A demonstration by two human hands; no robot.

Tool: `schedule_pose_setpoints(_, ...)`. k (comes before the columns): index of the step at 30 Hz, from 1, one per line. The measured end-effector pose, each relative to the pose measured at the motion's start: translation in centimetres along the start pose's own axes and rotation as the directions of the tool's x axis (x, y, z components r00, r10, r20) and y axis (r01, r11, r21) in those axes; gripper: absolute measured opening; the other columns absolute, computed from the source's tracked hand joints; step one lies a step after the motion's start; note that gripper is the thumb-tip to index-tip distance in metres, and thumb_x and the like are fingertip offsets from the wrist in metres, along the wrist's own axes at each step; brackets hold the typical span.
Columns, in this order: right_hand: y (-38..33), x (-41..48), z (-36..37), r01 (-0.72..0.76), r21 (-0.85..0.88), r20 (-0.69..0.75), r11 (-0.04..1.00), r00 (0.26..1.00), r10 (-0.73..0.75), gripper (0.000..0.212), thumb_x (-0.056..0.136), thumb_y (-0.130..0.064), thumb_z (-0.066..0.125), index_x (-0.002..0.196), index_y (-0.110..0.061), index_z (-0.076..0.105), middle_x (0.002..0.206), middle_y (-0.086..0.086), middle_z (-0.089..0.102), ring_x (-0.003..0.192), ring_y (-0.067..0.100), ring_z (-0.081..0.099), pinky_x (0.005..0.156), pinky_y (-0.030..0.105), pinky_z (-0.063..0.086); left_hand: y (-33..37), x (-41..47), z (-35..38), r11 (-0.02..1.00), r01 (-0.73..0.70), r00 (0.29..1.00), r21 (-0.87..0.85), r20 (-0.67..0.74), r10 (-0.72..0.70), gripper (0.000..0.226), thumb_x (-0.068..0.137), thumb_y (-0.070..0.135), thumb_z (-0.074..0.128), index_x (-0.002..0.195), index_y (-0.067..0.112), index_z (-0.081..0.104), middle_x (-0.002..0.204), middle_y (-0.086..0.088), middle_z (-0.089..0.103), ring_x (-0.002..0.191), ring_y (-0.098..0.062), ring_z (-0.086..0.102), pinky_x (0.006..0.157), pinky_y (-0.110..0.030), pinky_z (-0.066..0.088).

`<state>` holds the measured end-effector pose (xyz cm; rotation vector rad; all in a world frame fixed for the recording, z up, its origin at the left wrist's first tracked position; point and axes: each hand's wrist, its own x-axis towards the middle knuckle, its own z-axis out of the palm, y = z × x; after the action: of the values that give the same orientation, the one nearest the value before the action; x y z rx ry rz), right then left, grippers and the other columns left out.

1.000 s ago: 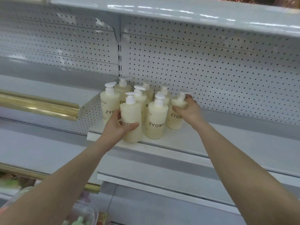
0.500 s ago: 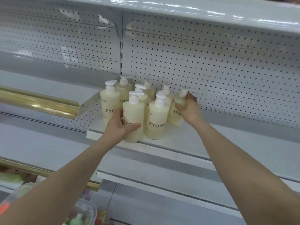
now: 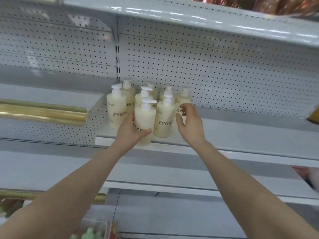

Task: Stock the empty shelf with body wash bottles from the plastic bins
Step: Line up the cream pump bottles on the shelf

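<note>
While L grip [image 3: 130, 130] wraps a smooth cream pump bottle [image 3: 145, 118] at front edge of glossy white shelf [image 3: 241, 135], R grip [image 3: 189, 123] hangs loose-fingered, holding nothing, just beside rightmost bottle [image 3: 183, 100]; perforated backboard [image 3: 224, 75] behind.

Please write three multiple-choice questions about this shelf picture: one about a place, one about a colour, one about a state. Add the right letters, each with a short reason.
1. Where on the shelf do the bottles stand?
A. right end
B. middle
C. left end

2. What colour are the pump heads?
A. white
B. black
C. gold

3. What is the left hand doing?
A. hanging free
B. gripping the front bottle
C. pressing a pump

Answers:
1 C, the group stands by the shelf's left edge.
2 A, every pump seen is white.
3 B, its fingers and thumb curl round that bottle's body.
</note>
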<state>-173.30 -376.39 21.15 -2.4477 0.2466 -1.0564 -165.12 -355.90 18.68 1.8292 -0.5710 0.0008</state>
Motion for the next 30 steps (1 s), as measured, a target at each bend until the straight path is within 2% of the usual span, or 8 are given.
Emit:
schedule_pose_setpoints(6,-4.3,-2.0,0.4,-0.024,0.066,0.083,0.998,0.996,0.019,0.033,0.093,-0.039,0.06,0.117,-0.017,0.054,0.112,-0.003,0.058,0.087,0.012,0.059,0.081,0.034,0.051,0.3,-0.8,-0.3,0.996,-0.034,0.999,0.087,-0.039,0.038,0.076,0.061,0.044,0.082,0.128,0.029,0.048,0.117,0.011,0.061,0.103,-0.012,0.058,0.087,-0.039,0.051)
schedule_pose_setpoints(10,-6.5,-2.8,0.7,-0.122,0.124,0.269,0.985,0.959,0.085,0.062,0.083,-0.056,0.065,0.133,-0.024,0.045,0.124,-0.007,0.057,0.105,0.011,0.057,0.087,0.03,0.049,1.2,-2.1,0.4,0.996,-0.033,0.999,0.087,-0.025,0.035,0.071,0.059,0.054,0.08,0.121,0.031,0.053,0.107,0.014,0.064,0.095,-0.008,0.06,0.081,-0.034,0.051)
schedule_pose_setpoints(13,-7.4,-3.2,0.4,-0.218,0.154,0.324,0.964,0.933,0.159,0.072,0.077,-0.053,0.073,0.134,-0.024,0.041,0.121,-0.007,0.061,0.105,0.016,0.059,0.085,0.035,0.052,1.6,-3.0,1.1,0.995,-0.048,0.999,0.092,0.021,0.047,0.075,0.053,0.059,0.074,0.12,0.032,0.054,0.105,0.014,0.064,0.092,-0.01,0.062,0.083,-0.037,0.052)
schedule_pose_setpoints(17,-7.0,-4.0,-0.7,-0.339,0.214,0.355,0.916,0.901,0.25,0.07,0.079,-0.046,0.075,0.136,-0.024,0.04,0.12,-0.007,0.062,0.11,0.015,0.059,0.091,0.036,0.052,1.3,-3.4,1.0,0.991,-0.104,0.988,0.083,0.119,0.094,0.075,0.056,0.054,0.081,0.123,0.036,0.053,0.103,0.016,0.063,0.09,-0.005,0.061,0.081,-0.035,0.053)
schedule_pose_setpoints(21,-6.0,-4.3,-2.3,-0.367,0.224,0.311,0.903,0.905,0.291,0.076,0.078,-0.041,0.079,0.139,-0.02,0.038,0.124,-0.006,0.06,0.113,0.014,0.059,0.093,0.035,0.051,0.4,-2.8,0.1,0.981,-0.129,0.976,0.145,0.194,0.1,0.087,0.063,0.042,0.086,0.138,0.027,0.045,0.116,0.01,0.058,0.102,-0.01,0.056,0.091,-0.038,0.05)
schedule_pose_setpoints(25,-5.3,-3.8,-3.3,-0.378,0.242,0.331,0.894,0.898,0.29,0.077,0.078,-0.038,0.08,0.14,-0.021,0.038,0.127,-0.008,0.059,0.113,0.012,0.057,0.088,0.026,0.048,-1.2,-2.0,-1.9,0.955,-0.108,0.992,0.275,0.096,0.085,0.083,0.07,0.038,0.082,0.14,0.016,0.043,0.128,-0.005,0.053,0.117,-0.021,0.051,0.1,-0.037,0.043)
schedule_pose_setpoints(28,-5.5,-3.4,-2.5,-0.358,0.241,0.353,0.902,0.898,0.262,0.073,0.08,-0.036,0.079,0.14,-0.023,0.039,0.126,-0.008,0.059,0.111,0.01,0.057,0.073,0.011,0.046,-2.3,-1.3,-3.5,0.926,-0.03,0.999,0.376,-0.019,0.04,0.08,0.076,0.032,0.079,0.142,0.01,0.039,0.138,-0.015,0.043,0.125,-0.031,0.045,0.102,-0.039,0.038)
schedule_pose_setpoints(30,-5.6,-2.9,-1.6,-0.341,0.231,0.345,0.911,0.904,0.251,0.068,0.081,-0.035,0.078,0.138,-0.023,0.042,0.125,-0.007,0.058,0.11,0.011,0.056,0.063,0.011,0.047,-2.8,-1.0,-4.3,0.911,0.048,0.996,0.409,-0.09,-0.012,0.084,0.078,0.031,0.077,0.145,0.008,0.033,0.143,-0.018,0.034,0.128,-0.035,0.04,0.105,-0.043,0.037)
